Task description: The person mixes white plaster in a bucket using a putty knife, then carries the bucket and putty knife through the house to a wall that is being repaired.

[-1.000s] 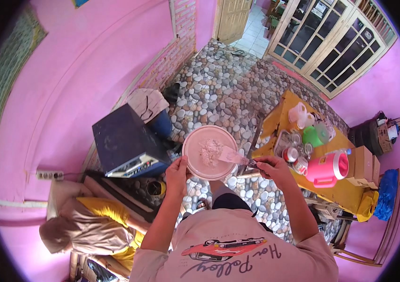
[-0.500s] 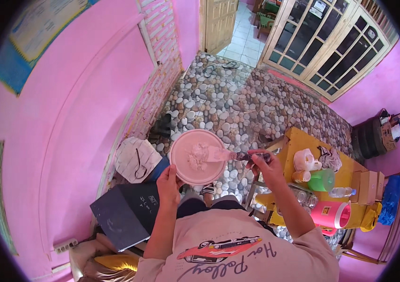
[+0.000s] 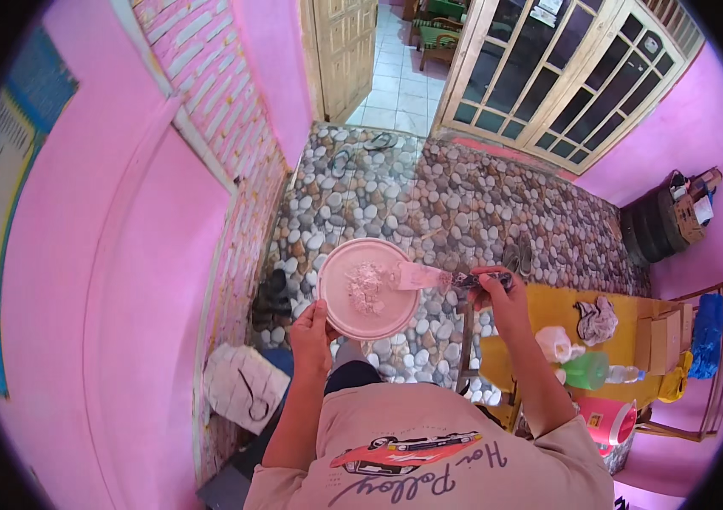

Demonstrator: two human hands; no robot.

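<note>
My left hand (image 3: 312,330) is closed on the near-left rim of a round pale-pink lid or shallow dish (image 3: 378,324), thumb on top and fingers underneath. A rough, whitish-pink paste or powder mound (image 3: 364,289) lies across its middle. My right hand (image 3: 497,291) grips the dark handle of a putty knife (image 3: 421,276). Its wide, paste-smeared blade points left over the lid's right side, near the mound. Whether the blade touches the lid, I cannot tell.
A yellow table (image 3: 540,302) at right bears a crumpled cloth (image 3: 597,320), a green container (image 3: 587,371), a pink jug (image 3: 608,418) and cardboard boxes (image 3: 659,344). A white-topped object (image 3: 247,387) stands by the left wall. Sandals (image 3: 519,255) lie on the pebble-patterned floor; a wooden door (image 3: 344,55) stands ajar ahead.
My view has shifted forward, and the table and the white-topped object sit lower in it. The putty knife's blade has drawn slightly right, away from the mound. Both hands keep their hold.
</note>
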